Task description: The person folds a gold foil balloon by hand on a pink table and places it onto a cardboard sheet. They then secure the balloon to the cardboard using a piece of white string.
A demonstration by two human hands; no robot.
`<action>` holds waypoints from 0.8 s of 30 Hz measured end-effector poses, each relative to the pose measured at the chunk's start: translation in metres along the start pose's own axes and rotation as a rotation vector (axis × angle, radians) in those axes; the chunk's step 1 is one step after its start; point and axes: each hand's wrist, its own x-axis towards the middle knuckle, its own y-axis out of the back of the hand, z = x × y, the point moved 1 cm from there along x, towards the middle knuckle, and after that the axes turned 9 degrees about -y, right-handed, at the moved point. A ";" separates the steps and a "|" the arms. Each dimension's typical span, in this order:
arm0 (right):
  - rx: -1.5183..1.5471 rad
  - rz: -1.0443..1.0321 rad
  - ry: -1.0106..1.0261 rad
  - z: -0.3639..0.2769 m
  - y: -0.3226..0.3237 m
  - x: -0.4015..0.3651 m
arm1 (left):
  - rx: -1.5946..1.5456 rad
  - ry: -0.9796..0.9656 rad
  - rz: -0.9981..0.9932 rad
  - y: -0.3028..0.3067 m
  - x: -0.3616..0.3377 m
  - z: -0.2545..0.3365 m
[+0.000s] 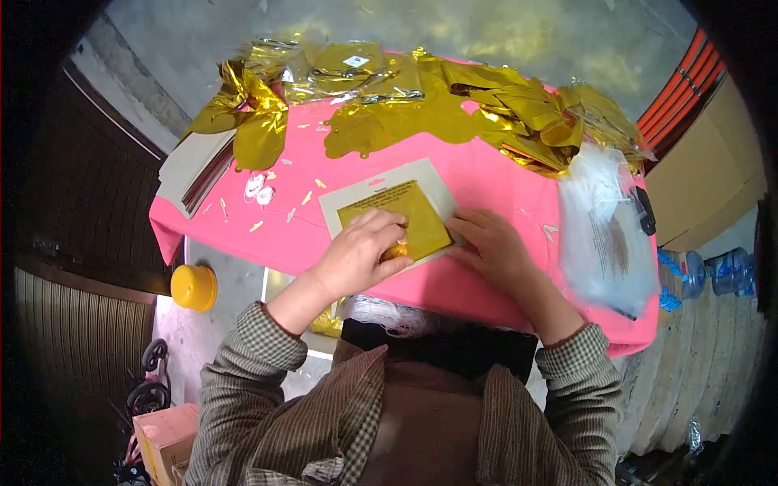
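Observation:
A grey-white backing card [431,180] with a hang hole and printed text lies tilted on the pink tablecloth in front of me. On it rests a folded gold foil balloon [421,212], flat and shiny. My left hand [366,249] is over its left part, fingers curled and thumb drawn in, with a bit of the gold foil bunched between them. My right hand [491,249] grips the card's lower right edge beside the foil; its fingertips are partly hidden.
Several gold foil balloons [405,121] spread along the table's far side. A card stack [198,174] lies at left, and clear plastic bags [608,243] at right. White scraps [308,198] dot the pink cloth [304,239]. A yellow tub [194,287] stands below, left.

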 end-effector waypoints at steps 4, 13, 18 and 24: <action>0.023 -0.025 0.018 0.006 0.000 0.003 | -0.028 0.004 -0.051 0.004 0.000 0.003; -0.021 0.003 0.069 0.004 0.001 0.006 | -0.050 0.007 -0.097 0.006 0.002 0.002; -0.077 0.064 0.112 0.007 -0.004 0.006 | -0.038 -0.020 -0.091 0.007 0.001 0.001; -0.156 -0.027 0.088 0.003 -0.001 0.006 | 0.026 -0.108 -0.004 -0.005 -0.008 0.021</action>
